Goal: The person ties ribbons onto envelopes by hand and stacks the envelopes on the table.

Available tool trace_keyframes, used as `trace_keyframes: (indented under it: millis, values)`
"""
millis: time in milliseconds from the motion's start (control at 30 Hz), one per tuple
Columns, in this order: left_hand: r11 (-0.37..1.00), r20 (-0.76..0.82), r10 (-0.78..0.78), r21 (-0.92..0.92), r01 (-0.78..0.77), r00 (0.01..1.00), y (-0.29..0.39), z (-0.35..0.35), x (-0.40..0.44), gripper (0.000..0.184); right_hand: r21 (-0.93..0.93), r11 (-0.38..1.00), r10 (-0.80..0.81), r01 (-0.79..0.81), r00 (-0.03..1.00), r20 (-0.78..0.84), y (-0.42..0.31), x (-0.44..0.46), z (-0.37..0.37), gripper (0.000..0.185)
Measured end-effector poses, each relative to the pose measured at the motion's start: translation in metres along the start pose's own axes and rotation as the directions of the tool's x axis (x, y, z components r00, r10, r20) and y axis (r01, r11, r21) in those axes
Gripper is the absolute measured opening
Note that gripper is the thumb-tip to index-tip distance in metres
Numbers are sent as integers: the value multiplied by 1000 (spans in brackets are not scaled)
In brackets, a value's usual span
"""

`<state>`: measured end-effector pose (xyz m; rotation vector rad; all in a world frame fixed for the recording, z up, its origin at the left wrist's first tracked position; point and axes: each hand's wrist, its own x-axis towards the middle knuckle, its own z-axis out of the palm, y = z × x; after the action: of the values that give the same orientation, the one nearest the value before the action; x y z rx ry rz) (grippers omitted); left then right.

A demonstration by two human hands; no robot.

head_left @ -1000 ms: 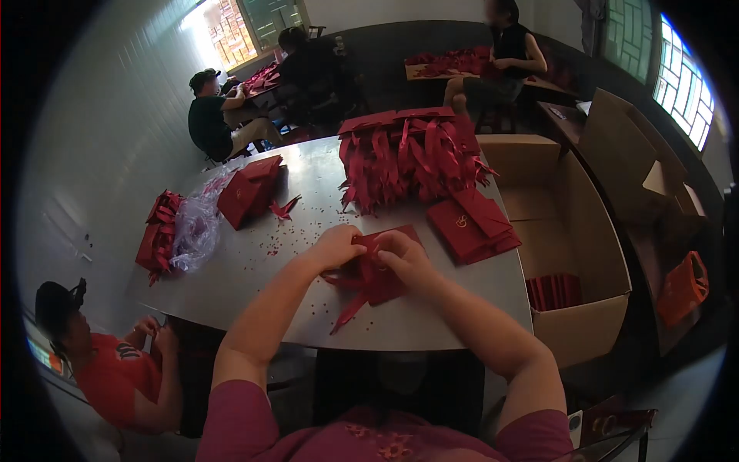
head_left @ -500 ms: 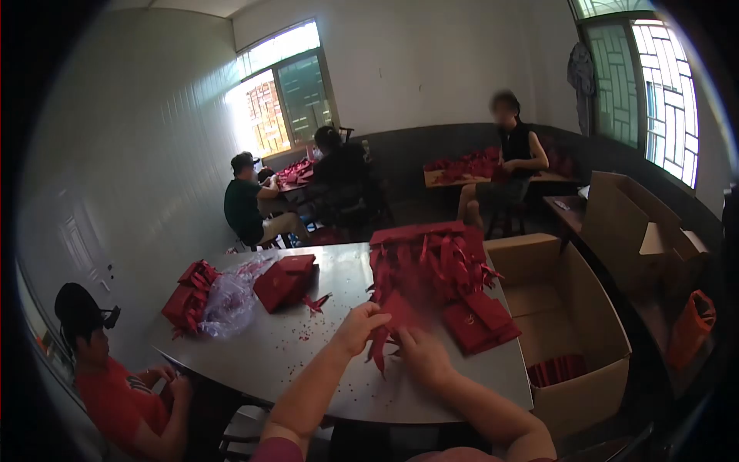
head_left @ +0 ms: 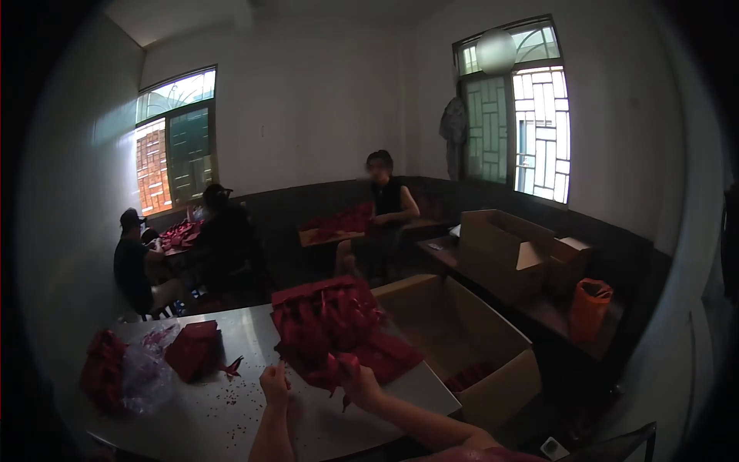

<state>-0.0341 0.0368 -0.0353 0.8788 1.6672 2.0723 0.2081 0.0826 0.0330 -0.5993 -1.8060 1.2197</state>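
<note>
A heap of dark red gift bags with satin ribbons (head_left: 327, 312) lies on the metal-topped table (head_left: 319, 431) in front of me. My right hand (head_left: 362, 389) is closed on a red ribbon at the near side of the heap, and ribbon ends hang below its fingers. To its left, my left hand (head_left: 275, 386) is raised with its fingers drawn together; anything between them is too small or dark to make out. A flat red bag (head_left: 392, 354) rests at the heap's right side.
An open cardboard box (head_left: 496, 396) with red items inside stands against the table's right side. On the left are clear plastic (head_left: 150, 377), a red bag (head_left: 194, 350) and small red scraps. Several people work at tables behind. An orange bag (head_left: 590, 312) stands at right.
My view has swung right and up, so the table sits lower and further left. My hands have moved apart; the red bag held between them is now by my right hand only.
</note>
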Motion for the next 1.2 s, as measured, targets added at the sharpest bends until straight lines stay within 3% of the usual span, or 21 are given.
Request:
trace_keyframes:
  millis: [133, 167, 200, 267, 300, 333, 367, 467, 533, 567, 633, 767, 833, 867, 900, 933, 1000, 1067, 1133, 1200]
  values:
    - [999, 61, 28, -42, -25, 998, 3, 16, -7, 28, 102, 988, 112, -115, 993, 35, -50, -19, -2, 23]
    - [999, 56, 19, -45, -17, 998, 13, 20, -16, 26, 5, 1000, -23, 23, 999, 24, -49, -20, -3, 22]
    - [993, 71, 119, 14, -120, 990, 23, 22, -22, 26, -90, 985, -147, 150, 988, 39, -47, -22, -3, 21]
    - [997, 76, 27, 63, -31, 997, 15, 17, -18, 28, -257, 923, -258, 288, 955, 144, -56, -14, -19, 24]
    - [996, 21, -15, 90, 13, 1000, -26, 15, -1, 30, -474, 774, -408, 420, 903, 134, -60, -3, -27, 26]
    - [979, -14, 80, 188, -76, 997, -40, 15, 1, 31, -486, 750, -438, 450, 887, 146, -66, 7, -39, 29]
    - [983, 25, 4, 181, -9, 1000, -6, 14, -14, 34, -619, 653, -435, 436, 885, 165, -76, 20, -53, 25]
    - [922, 44, 163, 350, -168, 986, -42, 19, -7, 30, -747, 535, -589, 395, 808, 5, -91, 86, -85, 18]
    - [880, 30, 221, 425, -213, 975, -30, 28, -13, 30, -795, 462, -700, 394, 712, -55, -105, 138, -97, 15]
    - [829, 32, 296, 488, -274, 955, -23, 31, -17, 30, -851, 313, -813, 421, 582, -11, -115, 167, -98, 16]
    - [811, 57, 297, 511, -284, 953, -20, 33, -16, 29, -766, 446, -791, 463, 604, -95, -108, 225, -93, 21]
    - [820, 75, 270, 505, -270, 960, -24, 30, -13, 29, -661, 513, -786, 548, 609, -105, -76, 290, -63, 27]
    - [808, 89, 249, 529, -258, 964, -23, 30, -14, 28, -806, 324, -713, 496, 688, 137, -24, 319, -55, 31]
    - [800, 108, 236, 542, -256, 966, -22, 30, -14, 27, -800, 335, -708, 498, 693, 135, 3, 322, -52, 31]
    - [795, 109, 231, 552, -252, 967, -20, 30, -14, 27, -840, 318, -432, 440, 856, 285, 30, 322, -52, 32]
    - [811, 112, 203, 537, -231, 973, -18, 30, -14, 26, -875, 279, -97, 395, 918, 384, 44, 316, -51, 33]
    - [826, 110, 164, 527, -198, 980, -16, 28, -15, 26, -860, 308, -26, 407, 907, 420, 61, 298, -58, 33]
    - [801, 127, 220, 543, -253, 967, -16, 30, -15, 23, -847, 338, 53, 411, 890, 453, 69, 289, -60, 33]
    - [800, 134, 208, 547, -248, 969, -17, 29, -14, 23, -813, 349, -96, 467, 880, 465, 74, 291, -71, 33]
    - [799, 170, 189, 546, -252, 967, -14, 30, -12, 23, -811, 325, -3, 487, 858, 514, 71, 299, -77, 37]
